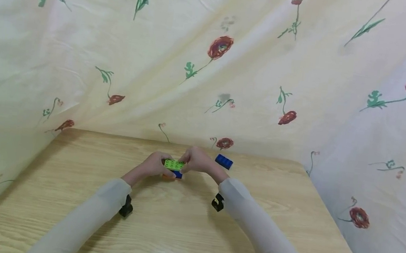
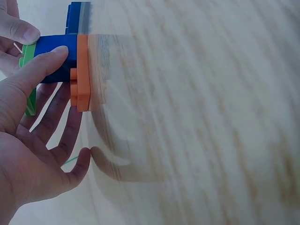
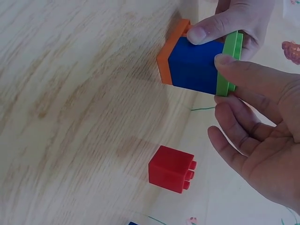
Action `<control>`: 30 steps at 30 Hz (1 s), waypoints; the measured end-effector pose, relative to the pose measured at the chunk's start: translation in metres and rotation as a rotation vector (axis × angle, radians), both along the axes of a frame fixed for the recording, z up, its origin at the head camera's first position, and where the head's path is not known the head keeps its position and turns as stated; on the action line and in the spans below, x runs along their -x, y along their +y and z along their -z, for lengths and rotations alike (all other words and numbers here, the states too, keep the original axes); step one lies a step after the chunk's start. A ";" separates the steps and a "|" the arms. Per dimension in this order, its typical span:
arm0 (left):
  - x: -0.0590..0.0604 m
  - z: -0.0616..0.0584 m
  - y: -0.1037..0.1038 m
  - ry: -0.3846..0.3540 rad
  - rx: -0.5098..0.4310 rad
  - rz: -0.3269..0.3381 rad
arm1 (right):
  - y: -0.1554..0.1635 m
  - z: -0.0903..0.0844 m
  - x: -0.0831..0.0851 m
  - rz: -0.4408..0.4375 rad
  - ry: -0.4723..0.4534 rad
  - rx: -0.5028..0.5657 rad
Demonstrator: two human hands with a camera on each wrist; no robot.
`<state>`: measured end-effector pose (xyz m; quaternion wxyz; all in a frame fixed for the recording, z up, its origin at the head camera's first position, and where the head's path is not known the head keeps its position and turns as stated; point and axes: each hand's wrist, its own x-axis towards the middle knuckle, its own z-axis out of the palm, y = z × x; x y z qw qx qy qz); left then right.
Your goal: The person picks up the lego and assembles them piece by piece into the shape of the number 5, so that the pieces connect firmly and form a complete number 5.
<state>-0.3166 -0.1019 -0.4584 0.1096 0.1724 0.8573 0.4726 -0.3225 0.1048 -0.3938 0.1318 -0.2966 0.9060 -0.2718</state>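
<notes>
A small stack stands on the wooden table between both hands: a flat orange brick (image 3: 165, 58) at the bottom, a taller blue brick (image 3: 194, 63) over it, and a flat light green brick (image 1: 174, 164) on top. My left hand (image 1: 154, 164) grips the stack from the left, its thumb on the blue brick's side. With thumb and finger, my right hand (image 1: 198, 160) pinches the light green brick at its right end. In the left wrist view the light green brick looks slightly slanted; whether it sits fully down, I cannot tell.
A red brick (image 3: 171, 168) stands near the right hand and is hidden in the head view. Farther right lies a loose blue brick (image 1: 224, 161). A flowered cloth (image 1: 189, 112) hangs behind the table's (image 1: 176, 232) back edge.
</notes>
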 end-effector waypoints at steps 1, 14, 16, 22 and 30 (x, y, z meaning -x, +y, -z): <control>0.000 0.000 0.000 0.001 0.001 0.001 | 0.000 0.000 0.000 0.000 0.002 0.002; -0.002 0.001 -0.003 -0.006 -0.005 -0.014 | 0.000 0.008 0.004 0.016 -0.020 0.049; -0.002 0.001 -0.003 -0.005 -0.001 -0.015 | 0.000 0.007 0.004 0.012 -0.017 0.049; -0.001 -0.001 -0.002 -0.007 -0.010 -0.007 | 0.002 0.004 0.004 -0.008 -0.011 0.067; 0.001 0.001 -0.002 0.001 -0.029 0.019 | 0.003 0.005 0.002 -0.001 -0.014 0.076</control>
